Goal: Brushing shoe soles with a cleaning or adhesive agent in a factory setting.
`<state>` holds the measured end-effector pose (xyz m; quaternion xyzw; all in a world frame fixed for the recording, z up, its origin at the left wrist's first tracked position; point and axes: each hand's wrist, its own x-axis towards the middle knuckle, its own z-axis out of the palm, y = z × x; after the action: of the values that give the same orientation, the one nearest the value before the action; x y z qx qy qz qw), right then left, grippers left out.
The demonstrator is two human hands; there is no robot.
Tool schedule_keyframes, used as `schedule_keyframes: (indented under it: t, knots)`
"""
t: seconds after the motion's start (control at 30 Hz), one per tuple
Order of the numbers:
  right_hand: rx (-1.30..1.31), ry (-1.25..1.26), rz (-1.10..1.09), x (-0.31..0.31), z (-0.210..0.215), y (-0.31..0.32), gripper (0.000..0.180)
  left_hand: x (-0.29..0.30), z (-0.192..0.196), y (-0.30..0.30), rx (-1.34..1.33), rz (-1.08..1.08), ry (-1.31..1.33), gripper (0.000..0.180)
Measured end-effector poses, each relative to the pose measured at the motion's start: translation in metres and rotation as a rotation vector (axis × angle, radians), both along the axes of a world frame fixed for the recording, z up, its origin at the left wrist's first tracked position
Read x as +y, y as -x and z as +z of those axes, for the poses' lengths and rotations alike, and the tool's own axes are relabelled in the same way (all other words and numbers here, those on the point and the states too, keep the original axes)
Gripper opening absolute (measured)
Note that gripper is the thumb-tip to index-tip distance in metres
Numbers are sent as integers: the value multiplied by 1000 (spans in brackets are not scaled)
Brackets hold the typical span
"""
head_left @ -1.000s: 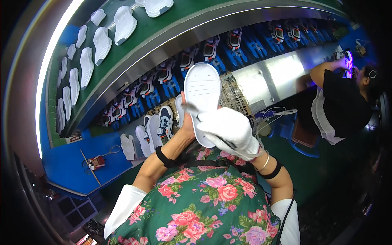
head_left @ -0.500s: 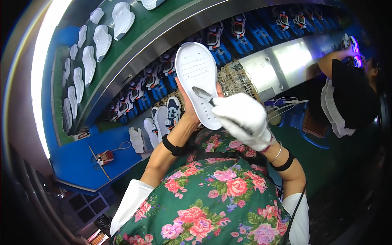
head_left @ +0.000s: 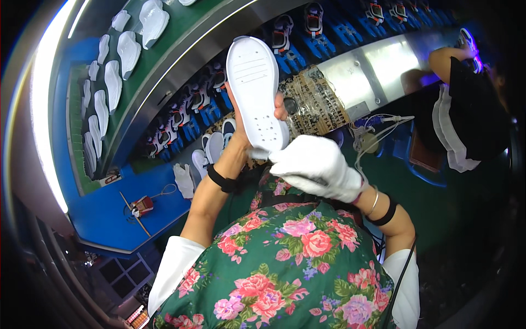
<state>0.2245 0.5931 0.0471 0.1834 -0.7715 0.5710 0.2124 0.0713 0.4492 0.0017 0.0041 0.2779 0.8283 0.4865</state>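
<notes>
My left hand (head_left: 239, 124), bare, holds up a white shoe sole (head_left: 253, 90), gripping it from beneath. Its fingertips curl over the right rim. The sole's inner side faces me, with thin lines across the far part and small holes in the near part. My right hand (head_left: 318, 167), in a white knit glove, is closed around a small brush (head_left: 259, 154). Blurred by motion, the brush tip lies at the near end of the sole, by its lower left rim. The glove covers most of the handle.
White soles (head_left: 113, 85) line a green belt (head_left: 181, 33) behind a metal rail. Below it, shoes (head_left: 282, 33) sit on blue holders. Taped cardboard (head_left: 315, 101) lies beyond my hands. A blue table (head_left: 104, 219) stands left; a co-worker (head_left: 466, 104) is at right.
The brush has gone from the middle of the sole to its near end, my right hand moving down and left with it. The sole has shifted slightly up and left.
</notes>
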Motion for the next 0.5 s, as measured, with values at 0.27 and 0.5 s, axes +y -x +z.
schedule_keyframes:
  t: [0.27, 0.5]
  knots:
    - [121, -295, -92, -13, -13, -2, 29, -6, -18, 19, -42, -278, -96, 111]
    - [27, -145, -49, 12, 0, 6, 22, -2, -21, 30, -130, -487, -54, 120]
